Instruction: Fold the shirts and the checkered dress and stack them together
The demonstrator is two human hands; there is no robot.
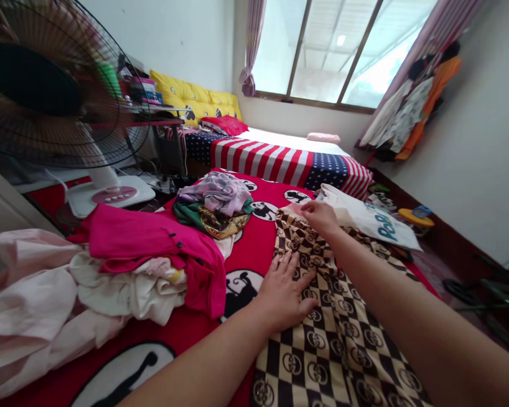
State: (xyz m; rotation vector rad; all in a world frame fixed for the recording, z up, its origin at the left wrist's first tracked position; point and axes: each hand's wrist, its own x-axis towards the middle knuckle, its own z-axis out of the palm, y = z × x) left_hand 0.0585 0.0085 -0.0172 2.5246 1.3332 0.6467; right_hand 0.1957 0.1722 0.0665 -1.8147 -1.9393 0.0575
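A brown-and-cream checkered garment (335,339) lies spread over the red bed cover (254,249). My left hand (285,294) rests flat on its left edge, fingers stretched out and open. Farther away, my right hand (320,217) is closed in a pinch on the garment's far end, next to a white cloth with blue letters (373,220).
A heap of clothes with a magenta shirt (152,243) on top lies at the left, and a smaller pile (216,203) sits beyond it. A standing fan (55,85) is at the far left. A second bed with a stars-and-stripes cover (288,161) stands under the window.
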